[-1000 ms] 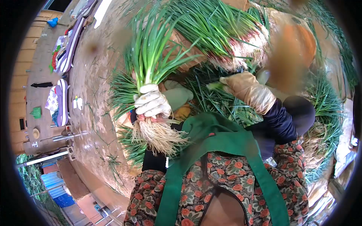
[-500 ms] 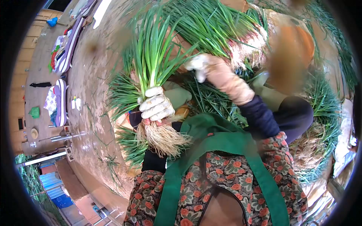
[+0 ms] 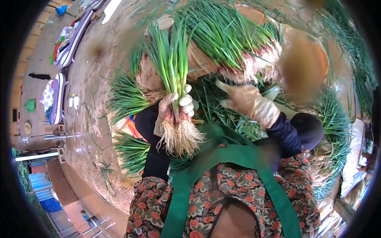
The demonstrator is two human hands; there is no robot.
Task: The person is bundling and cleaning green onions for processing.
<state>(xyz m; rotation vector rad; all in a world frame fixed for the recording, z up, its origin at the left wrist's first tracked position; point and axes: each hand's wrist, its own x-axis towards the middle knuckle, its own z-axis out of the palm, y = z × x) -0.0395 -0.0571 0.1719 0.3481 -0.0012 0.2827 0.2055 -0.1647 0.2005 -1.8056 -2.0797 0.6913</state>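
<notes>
My left hand point(image 3: 186, 104), in a pale glove with white fingertips, is wrapped round a bunch of green onions point(image 3: 171, 59) just above the roots. The bunch stands upright before my apron, green leaves pointing away from me and long pale roots hanging below the hand. To its right, over loose green leaves point(image 3: 210, 99), is my gloved right hand point(image 3: 248, 102). Its thumb and fingers are apart and nothing shows between them. Beyond it lies a large pile of green onions point(image 3: 222, 35), with reddish-white stems and roots toward the right.
Green onion bundles point(image 3: 127, 93) lie at my left, and another heap point(image 3: 331, 119) is by my right knee. Wet concrete floor point(image 3: 85, 91) stretches leftward to purple-and-white padded strips point(image 3: 58, 97). Blurry spots on the lens hide part of the upper right.
My left hand has turned the bunch, so its thumb side now shows and the roots hang straighter. My right hand has drawn back from the bunch, down and to the right, and its fingers have spread.
</notes>
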